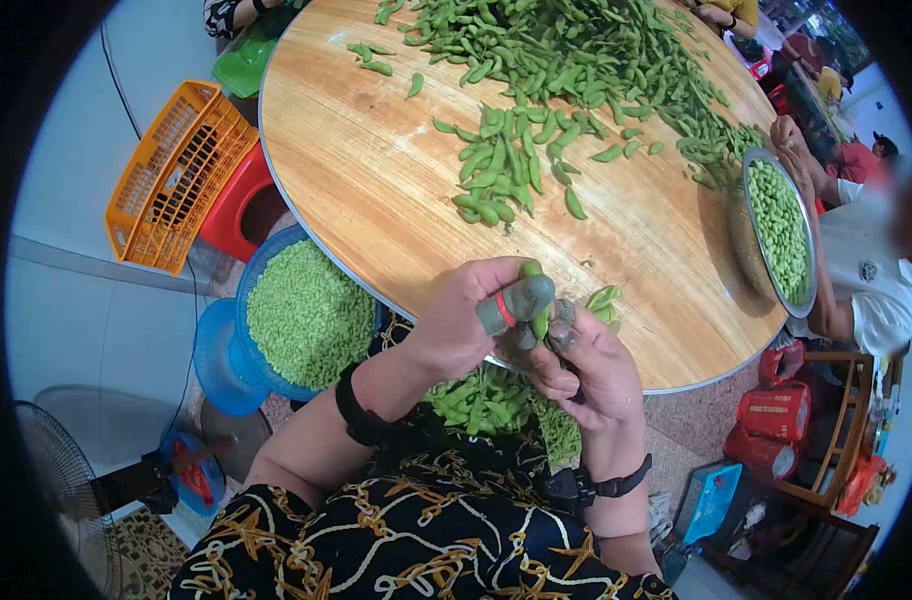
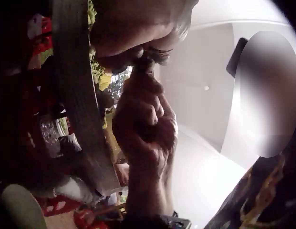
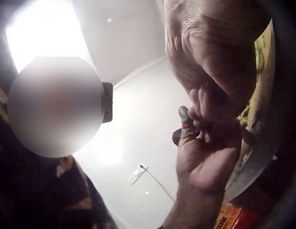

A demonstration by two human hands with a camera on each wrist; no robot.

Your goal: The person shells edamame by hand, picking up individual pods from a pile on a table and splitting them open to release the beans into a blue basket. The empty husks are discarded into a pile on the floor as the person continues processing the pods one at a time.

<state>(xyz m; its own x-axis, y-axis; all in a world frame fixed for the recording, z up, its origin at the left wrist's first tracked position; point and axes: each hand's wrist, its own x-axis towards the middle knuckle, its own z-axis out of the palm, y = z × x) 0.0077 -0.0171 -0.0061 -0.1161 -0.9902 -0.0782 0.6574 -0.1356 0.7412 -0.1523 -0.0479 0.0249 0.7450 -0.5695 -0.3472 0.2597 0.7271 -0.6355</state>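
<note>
In the head view both hands meet over the table's near edge. My left hand, its thumb covered by a dark sheath with a red band, holds a green soybean pod. My right hand pinches the same pod from the other side with dark-stained or covered fingertips. Both wrist views show the hands touching, with the pod itself hidden: the right hand in the left wrist view, the left hand in the right one. Under the hands, more pods lie at my lap.
A large pile of pods covers the far part of the round wooden table. A metal bowl of shelled beans stands at the right edge by another person. Left of the table are a blue basket of beans and an orange crate.
</note>
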